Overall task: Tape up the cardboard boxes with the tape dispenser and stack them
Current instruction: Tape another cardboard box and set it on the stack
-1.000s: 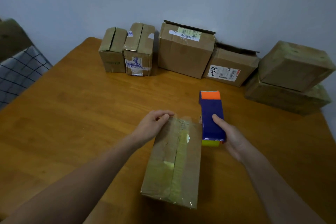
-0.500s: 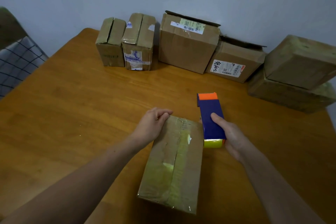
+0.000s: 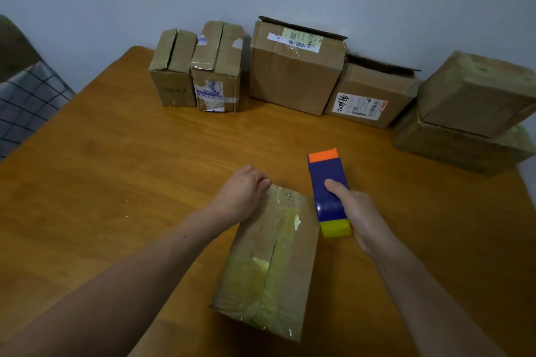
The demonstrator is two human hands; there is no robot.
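Note:
A cardboard box with yellowish tape along its top seam lies in front of me on the wooden table. My left hand grips the box's far left corner, fingers curled over the edge. My right hand holds a blue tape dispenser with an orange far end and a yellow near end, just right of the box's far end. Two taped boxes sit stacked at the far right.
Along the wall stand two small boxes with split tops, a large box with a raised flap and a lower labelled box. A chair with checked fabric is at the left edge.
The view has tilted down a little, so the boxes at the back sit lower in frame. Both hands, the taped box and the dispenser keep nearly the same places.

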